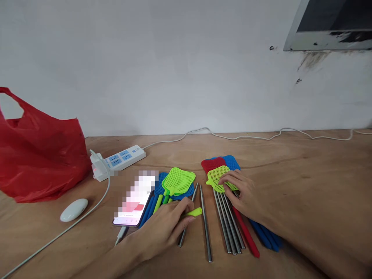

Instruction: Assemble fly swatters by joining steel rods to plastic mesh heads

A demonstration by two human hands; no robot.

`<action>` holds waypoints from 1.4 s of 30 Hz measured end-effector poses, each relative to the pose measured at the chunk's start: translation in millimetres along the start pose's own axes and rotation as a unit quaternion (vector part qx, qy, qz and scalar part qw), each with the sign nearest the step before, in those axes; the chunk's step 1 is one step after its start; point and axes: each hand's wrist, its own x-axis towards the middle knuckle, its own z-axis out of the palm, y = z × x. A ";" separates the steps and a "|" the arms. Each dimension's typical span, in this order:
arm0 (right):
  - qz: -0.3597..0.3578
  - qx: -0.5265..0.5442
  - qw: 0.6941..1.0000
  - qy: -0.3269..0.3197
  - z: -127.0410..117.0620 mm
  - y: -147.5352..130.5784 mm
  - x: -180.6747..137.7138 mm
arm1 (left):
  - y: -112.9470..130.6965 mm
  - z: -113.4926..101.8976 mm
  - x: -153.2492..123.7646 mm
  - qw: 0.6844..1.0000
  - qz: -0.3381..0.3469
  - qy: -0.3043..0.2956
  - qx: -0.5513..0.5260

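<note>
My left hand point(167, 224) pinches a short lime-green handle piece point(194, 212) near two loose steel rods point(205, 223). Just beyond it lies a pile of green fly-swatter heads point(178, 181) on blue ones, with green and blue handles under them. My right hand point(242, 193) rests palm down, fingers spread, on a yellow-green swatter head point(217, 176) that tops a red and blue stack point(221, 162). Under that hand run several steel rods point(229, 226), a red handle point(247, 234) and blue handles point(266, 236).
A phone point(135, 203) with a charging cable lies left of the swatters. A white power strip point(117, 159), a white mouse point(74, 209) and a red plastic bag point(37, 155) sit at the left. A white cord point(247, 136) runs along the wall on the wooden table point(319, 182).
</note>
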 end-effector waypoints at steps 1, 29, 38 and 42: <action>-0.003 0.004 1.000 0.008 -0.2 -0.4 0.2 | 0.0 0.2 -0.2 1.000 -0.007 0.014 -0.006; 0.051 0.130 0.988 0.062 -2.0 -13.0 -4.0 | -4.9 3.3 -1.1 0.988 -0.081 0.089 0.093; 0.289 0.479 0.828 -0.039 1.6 -32.9 0.5 | -0.1 11.3 -8.0 0.989 0.061 0.131 0.022; 0.330 0.577 0.742 -0.092 2.7 -39.5 1.5 | 1.2 10.1 -5.8 0.994 0.033 0.106 0.014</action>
